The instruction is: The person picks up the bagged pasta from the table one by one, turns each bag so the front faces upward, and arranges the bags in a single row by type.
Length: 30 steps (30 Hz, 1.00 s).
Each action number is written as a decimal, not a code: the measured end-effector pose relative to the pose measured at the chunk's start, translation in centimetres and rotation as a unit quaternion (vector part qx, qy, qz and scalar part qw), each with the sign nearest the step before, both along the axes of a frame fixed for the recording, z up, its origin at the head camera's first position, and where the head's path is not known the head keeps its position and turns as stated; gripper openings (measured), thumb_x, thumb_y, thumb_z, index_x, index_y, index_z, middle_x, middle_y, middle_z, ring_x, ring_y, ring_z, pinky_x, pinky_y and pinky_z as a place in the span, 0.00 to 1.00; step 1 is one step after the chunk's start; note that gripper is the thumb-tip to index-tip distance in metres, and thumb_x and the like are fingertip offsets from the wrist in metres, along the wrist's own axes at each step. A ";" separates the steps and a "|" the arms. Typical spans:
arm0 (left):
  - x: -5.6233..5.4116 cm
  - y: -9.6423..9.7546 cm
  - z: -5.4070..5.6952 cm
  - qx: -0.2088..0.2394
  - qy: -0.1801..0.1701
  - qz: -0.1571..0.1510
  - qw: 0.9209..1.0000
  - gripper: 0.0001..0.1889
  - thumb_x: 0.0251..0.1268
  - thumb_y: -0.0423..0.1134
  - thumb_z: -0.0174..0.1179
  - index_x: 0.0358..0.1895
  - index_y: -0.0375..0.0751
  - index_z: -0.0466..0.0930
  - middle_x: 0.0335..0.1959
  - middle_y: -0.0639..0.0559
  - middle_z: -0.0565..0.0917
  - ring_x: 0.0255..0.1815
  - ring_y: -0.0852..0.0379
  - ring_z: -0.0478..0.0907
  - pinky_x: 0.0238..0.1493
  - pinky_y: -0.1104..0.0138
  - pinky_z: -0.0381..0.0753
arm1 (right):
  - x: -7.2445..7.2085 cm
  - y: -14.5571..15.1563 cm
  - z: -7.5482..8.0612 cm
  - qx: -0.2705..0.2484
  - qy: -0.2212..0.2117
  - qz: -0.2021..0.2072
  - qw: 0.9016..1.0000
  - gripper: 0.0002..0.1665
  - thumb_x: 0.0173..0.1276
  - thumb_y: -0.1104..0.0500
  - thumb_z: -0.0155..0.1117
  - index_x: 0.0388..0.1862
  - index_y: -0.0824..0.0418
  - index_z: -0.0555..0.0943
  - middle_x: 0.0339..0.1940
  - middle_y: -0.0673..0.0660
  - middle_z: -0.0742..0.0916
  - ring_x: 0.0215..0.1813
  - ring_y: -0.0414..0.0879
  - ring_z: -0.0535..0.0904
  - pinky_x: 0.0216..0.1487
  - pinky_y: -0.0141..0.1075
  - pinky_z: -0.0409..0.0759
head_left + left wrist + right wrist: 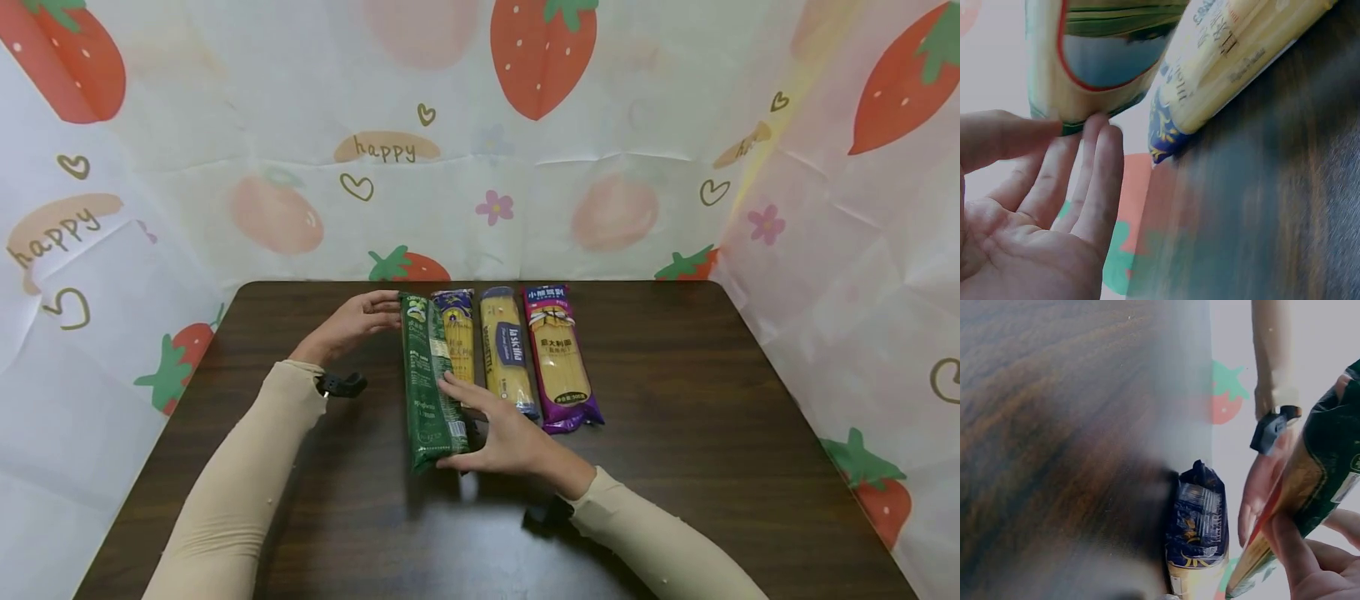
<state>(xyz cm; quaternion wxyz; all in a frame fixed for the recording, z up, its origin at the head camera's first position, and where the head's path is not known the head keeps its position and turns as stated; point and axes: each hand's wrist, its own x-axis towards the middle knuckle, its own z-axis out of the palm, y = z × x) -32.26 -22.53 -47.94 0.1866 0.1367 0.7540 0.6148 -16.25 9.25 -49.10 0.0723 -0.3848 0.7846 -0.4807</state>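
Observation:
A green spaghetti packet (431, 383) is held raised and tilted over the table, its printed green side toward the head camera. My right hand (502, 429) grips its near end by the right edge, thumb low and fingers spread higher up. At its far left corner, my left hand (358, 323) touches the packet with fairly straight fingers; in the left wrist view the fingertips (1096, 122) lie right at its end. Behind it, partly hidden, lies a yellow pasta packet with blue ends (459, 333). The right wrist view shows that packet's dark blue end (1197, 519).
Right of these lie a La Sicilia spaghetti packet (506, 350) and a purple-and-pink spaghetti packet (558, 358), side by side. The dark wooden table (675, 433) meets a strawberry-printed cloth (450, 75) at the back and sides.

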 end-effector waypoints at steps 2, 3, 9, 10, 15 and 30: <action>0.2 0.3 0.0 -0.001 0.006 -0.006 1.000 0.36 0.86 0.35 0.56 0.87 0.32 0.50 0.84 0.31 0.60 0.79 0.37 0.68 0.83 0.44 0.60 | 0.0 0.1 -0.1 -0.021 -0.010 0.003 1.000 0.61 0.61 0.55 0.87 0.88 0.56 0.62 0.89 0.59 0.61 0.86 0.55 0.61 0.74 0.46 0.76; 0.3 0.4 0.0 0.000 0.008 -0.008 1.000 0.37 0.86 0.36 0.56 0.87 0.32 0.49 0.85 0.32 0.59 0.81 0.35 0.64 0.84 0.42 0.57 | 0.0 0.1 -0.1 -0.028 -0.010 0.003 1.000 0.61 0.61 0.55 0.87 0.88 0.56 0.62 0.89 0.59 0.62 0.86 0.55 0.61 0.74 0.46 0.77; 0.3 1.0 -0.2 0.017 0.014 -0.003 1.000 0.36 0.86 0.34 0.55 0.87 0.32 0.49 0.85 0.32 0.58 0.84 0.33 0.59 0.84 0.41 0.54 | -0.1 0.3 -0.3 -0.065 -0.010 0.006 0.998 0.62 0.60 0.59 0.88 0.88 0.57 0.62 0.88 0.60 0.64 0.84 0.56 0.64 0.75 0.46 0.76; 0.3 1.1 -0.2 0.022 0.014 -0.002 1.000 0.36 0.86 0.32 0.55 0.87 0.31 0.49 0.85 0.31 0.58 0.83 0.33 0.59 0.84 0.41 0.55 | -0.1 0.3 -0.4 -0.073 -0.015 0.008 0.997 0.62 0.60 0.60 0.87 0.88 0.57 0.61 0.87 0.60 0.65 0.83 0.57 0.66 0.75 0.45 0.76; 0.2 1.5 -0.4 0.029 0.017 0.003 0.999 0.36 0.85 0.28 0.55 0.87 0.32 0.50 0.81 0.29 0.64 0.81 0.33 0.63 0.81 0.42 0.62 | -0.1 0.5 -0.4 -0.122 -0.053 0.021 0.991 0.63 0.62 0.66 0.84 0.89 0.56 0.58 0.86 0.59 0.67 0.79 0.61 0.72 0.73 0.44 0.78; 0.4 2.1 -0.4 0.055 0.006 -0.055 0.997 0.33 0.89 0.38 0.53 0.87 0.46 0.51 0.81 0.33 0.63 0.79 0.34 0.66 0.80 0.40 0.64 | -0.1 0.2 -0.3 -0.206 -0.092 0.062 0.972 0.62 0.65 0.67 0.77 0.90 0.53 0.52 0.83 0.66 0.67 0.76 0.64 0.76 0.70 0.48 0.81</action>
